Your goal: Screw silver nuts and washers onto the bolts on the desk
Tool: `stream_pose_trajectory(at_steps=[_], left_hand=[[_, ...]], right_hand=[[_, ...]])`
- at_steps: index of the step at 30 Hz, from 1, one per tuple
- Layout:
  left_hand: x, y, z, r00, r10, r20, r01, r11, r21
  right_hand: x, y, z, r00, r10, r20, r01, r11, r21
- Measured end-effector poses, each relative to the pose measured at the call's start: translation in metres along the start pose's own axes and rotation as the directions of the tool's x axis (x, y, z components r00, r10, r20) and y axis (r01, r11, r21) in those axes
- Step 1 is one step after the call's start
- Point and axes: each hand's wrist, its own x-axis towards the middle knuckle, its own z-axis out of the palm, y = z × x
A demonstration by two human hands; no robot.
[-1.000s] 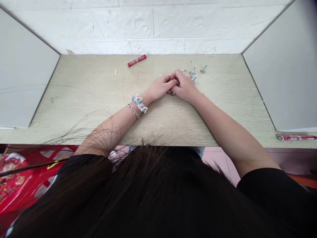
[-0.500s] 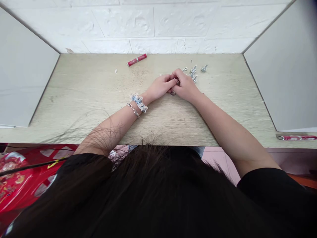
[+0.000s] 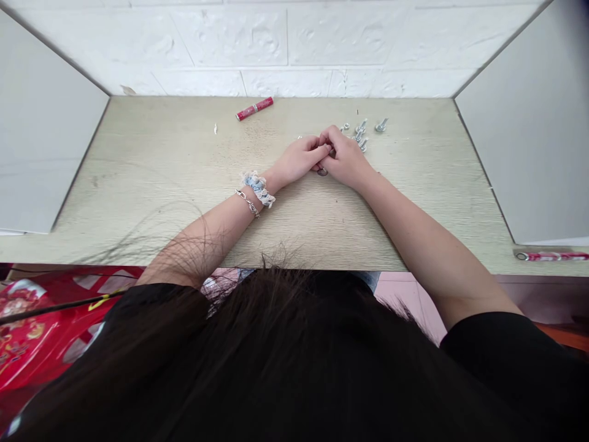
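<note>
Two hands are meeting fingertip to fingertip over the far middle of the desk.
Left hand and right hand are pinching together on something small, mostly hidden; loose bolts are lying just beyond, and a washer is lying beneath them.

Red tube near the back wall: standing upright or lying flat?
Lying flat. The red tube rests lengthwise on the tabletop, angled slightly, apart from both hands and from the bolts.
</note>
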Motion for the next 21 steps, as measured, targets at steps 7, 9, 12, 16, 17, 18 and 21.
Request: stream_pose_trajectory(at_steps=[7, 9, 12, 16, 17, 18, 21], left_hand=[[-0.0025, 0.0031, 0.0008, 1.000, -0.011, -0.009, 0.011, 1.000, -0.010], [-0.0030, 0.0038, 0.0010, 1.000, -0.011, -0.008, 0.011, 1.000, -0.013], [-0.0028, 0.0039, 0.0011, 1.000, -0.011, -0.002, 0.011, 1.000, -0.016], [-0.0017, 0.0029, 0.0009, 1.000, -0.004, 0.004, 0.004, 1.000, -0.024], [-0.0016, 0.0026, 0.0008, 1.000, -0.002, 0.006, 0.002, 1.000, -0.025], [-0.0015, 0.0024, 0.0007, 1.000, 0.000, 0.007, 0.001, 1.000, -0.026], [-0.0014, 0.0019, 0.0002, 1.000, 0.001, 0.007, -0.001, 1.000, -0.026]], right_hand=[[-0.0006, 0.0000, -0.0010, 1.000, -0.013, 0.009, 0.013, 1.000, 0.001], [-0.0007, -0.0005, -0.0015, 1.000, -0.013, 0.010, 0.013, 1.000, 0.000], [-0.0007, -0.0011, -0.0019, 1.000, -0.004, 0.016, 0.004, 1.000, 0.008], [-0.0007, -0.0014, -0.0018, 1.000, -0.007, 0.015, 0.007, 1.000, 0.011], [-0.0007, -0.0015, -0.0017, 1.000, -0.003, 0.013, 0.003, 1.000, 0.009], [-0.0007, -0.0016, -0.0017, 1.000, 0.002, 0.010, -0.002, 1.000, 0.007], [-0.0008, -0.0020, -0.0016, 1.000, 0.014, 0.010, -0.014, 1.000, 0.003]])
